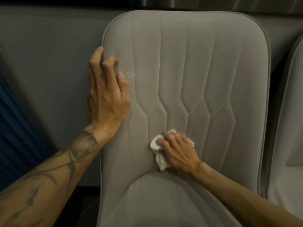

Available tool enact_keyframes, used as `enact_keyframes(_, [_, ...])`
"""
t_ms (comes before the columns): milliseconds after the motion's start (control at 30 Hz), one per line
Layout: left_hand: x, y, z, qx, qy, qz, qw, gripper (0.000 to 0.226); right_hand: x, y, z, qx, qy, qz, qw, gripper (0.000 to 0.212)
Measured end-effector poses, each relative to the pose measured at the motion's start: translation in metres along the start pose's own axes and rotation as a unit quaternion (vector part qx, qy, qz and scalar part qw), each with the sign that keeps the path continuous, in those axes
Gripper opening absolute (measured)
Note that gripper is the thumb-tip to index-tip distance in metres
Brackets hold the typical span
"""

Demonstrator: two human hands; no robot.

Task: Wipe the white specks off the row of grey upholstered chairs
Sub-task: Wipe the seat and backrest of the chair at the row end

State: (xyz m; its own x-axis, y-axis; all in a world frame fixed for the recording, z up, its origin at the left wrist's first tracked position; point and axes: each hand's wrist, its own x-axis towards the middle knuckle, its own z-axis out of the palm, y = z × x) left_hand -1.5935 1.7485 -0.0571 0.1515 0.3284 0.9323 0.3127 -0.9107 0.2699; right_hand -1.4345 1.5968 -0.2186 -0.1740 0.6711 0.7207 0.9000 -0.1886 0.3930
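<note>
**Cloth low on the chair back**

Both forearms reach forward. The left hand curls its fingers round the left edge of the chair back. The right hand bunches one white cloth against the back's lower middle. Faint specks lie beside the left thumb. A second chair shows at right.

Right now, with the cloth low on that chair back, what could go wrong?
1. The white smudge beside the thumb of the left hand lies well above the white cloth, so it could be missed, or smeared by that hand.
2. The right hand holds the cloth bunched up; specks might get pushed into the stitched seams of the grey chair rather than lifted.
</note>
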Motion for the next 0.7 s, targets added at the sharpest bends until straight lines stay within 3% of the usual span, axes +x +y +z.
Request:
enact_keyframes(133, [0.001,-0.001,0.000,-0.001,0.007,-0.002,1.000,0.029,0.008,-0.014,0.008,0.041,0.080,0.168,0.982,0.025])
enact_keyframes(167, [0.001,0.000,-0.001,-0.002,0.005,-0.003,1.000,0.029,0.001,-0.024,0.012,0.046,0.067,0.150,0.985,0.026])
enact_keyframes(300, [0.002,0.002,-0.002,-0.003,0.001,-0.004,1.000,0.030,-0.019,-0.027,0.013,0.020,-0.047,-0.057,0.997,0.023])
enact_keyframes(367, [0.002,0.002,-0.003,-0.004,0.001,-0.007,1.000,0.030,-0.009,-0.018,0.004,0.008,-0.049,-0.092,0.995,0.024])
enact_keyframes(500, [0.001,0.002,-0.003,-0.007,-0.006,-0.009,1.000,0.029,0.064,0.009,-0.022,0.019,0.071,0.062,0.995,0.022])
enact_keyframes(633, [0.002,-0.003,-0.002,-0.008,-0.005,-0.009,1.000,0.029,0.125,0.001,-0.031,0.033,0.143,0.265,0.953,0.016])
enact_keyframes(700, [0.002,-0.004,-0.002,-0.015,-0.008,-0.006,1.000,0.028,0.117,-0.026,-0.027,0.065,0.128,0.256,0.956,0.016])
